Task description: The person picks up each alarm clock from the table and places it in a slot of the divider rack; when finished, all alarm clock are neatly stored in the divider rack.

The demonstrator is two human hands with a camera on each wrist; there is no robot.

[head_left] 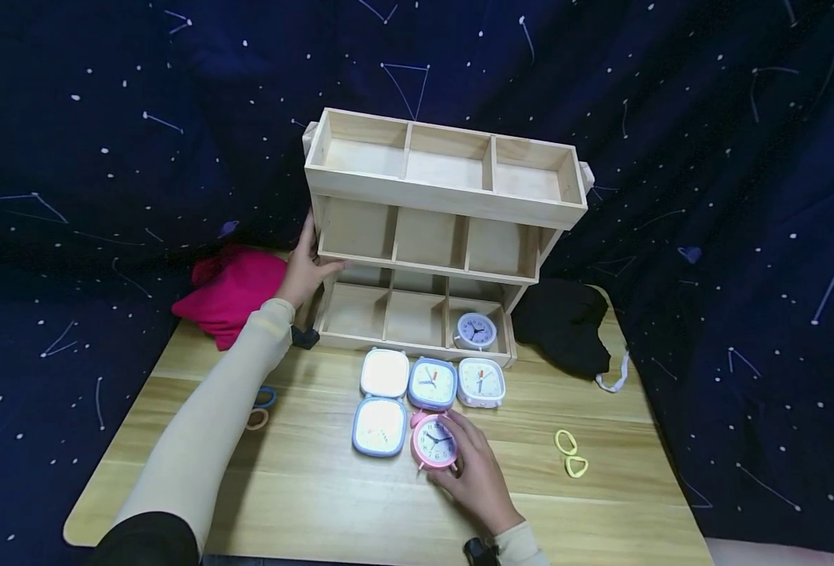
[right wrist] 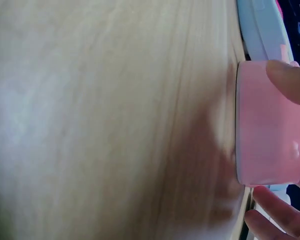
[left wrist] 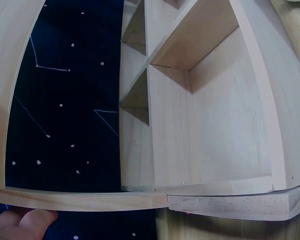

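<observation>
A three-tier wooden shelf (head_left: 417,271) with divided compartments stands at the back of the table. My left hand (head_left: 306,271) grips its left side panel; fingers (left wrist: 27,225) show outside that panel in the left wrist view. My right hand (head_left: 476,472) holds a pink twin-bell alarm clock (head_left: 434,442) by its sides, face up at the table. Its pink casing (right wrist: 271,122) shows between thumb and fingers in the right wrist view. Around it lie a blue clock (head_left: 432,383), a white clock (head_left: 481,382), a glare-washed white one (head_left: 384,373) and a blue-rimmed one (head_left: 379,426).
A pale lavender clock (head_left: 475,331) sits in the bottom tier's right compartment. Left of the shelf lies a magenta cloth (head_left: 236,291); right of it, a black cloth bag (head_left: 561,326). Yellow rings (head_left: 576,467) lie at right, a blue ring (head_left: 266,397) and a tan ring (head_left: 257,419) at left.
</observation>
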